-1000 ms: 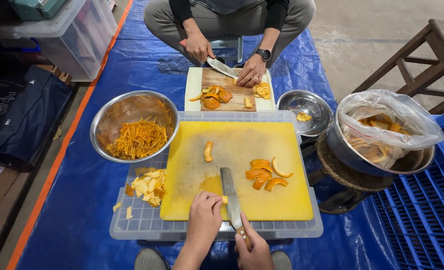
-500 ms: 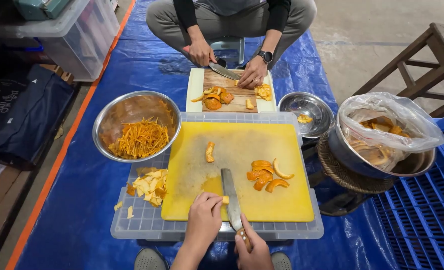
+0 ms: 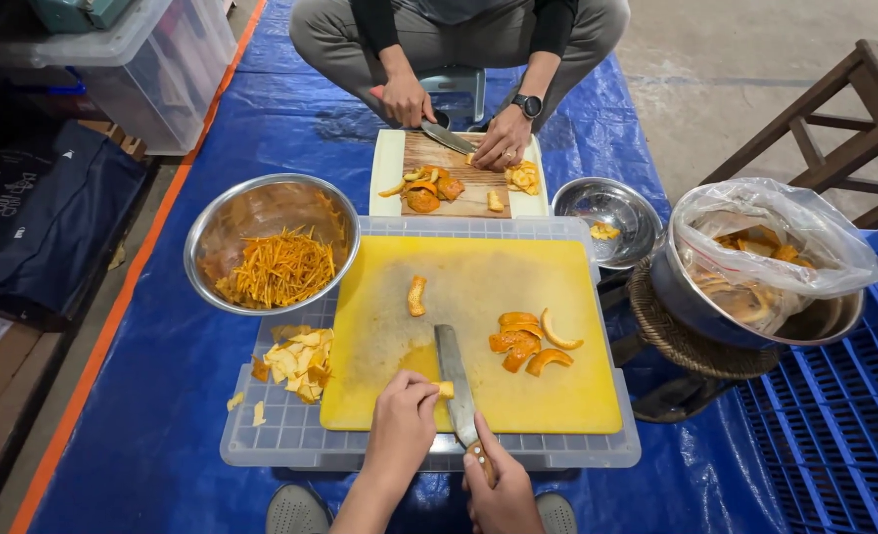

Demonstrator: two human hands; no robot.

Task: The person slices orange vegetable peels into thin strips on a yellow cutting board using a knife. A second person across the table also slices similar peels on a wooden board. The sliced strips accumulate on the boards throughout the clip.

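My right hand (image 3: pixel 503 489) grips the handle of a knife (image 3: pixel 454 381) whose blade lies on the yellow cutting board (image 3: pixel 478 287). With its fingertips, my left hand (image 3: pixel 401 423) pinches a small piece of orange peel (image 3: pixel 445 390) against the blade. More peel pieces (image 3: pixel 528 341) lie to the right on the board, and a single piece (image 3: pixel 417 295) sits near its middle. Pale trimmed scraps (image 3: pixel 295 358) are piled off the board's left edge on a clear plastic lid (image 3: pixel 280 435).
A steel bowl (image 3: pixel 223 229) holds thin peel strips. Opposite me a seated person cuts peel with a knife on a wooden board (image 3: pixel 459 183). A small steel bowl (image 3: pixel 612 203) and a bag-lined bowl of peels (image 3: pixel 755 267) stand right. Blue crate (image 3: pixel 834 425) at right.
My hands and knife have stayed nearly still at the board's near edge. The person opposite has shifted their hands slightly on the wooden board.
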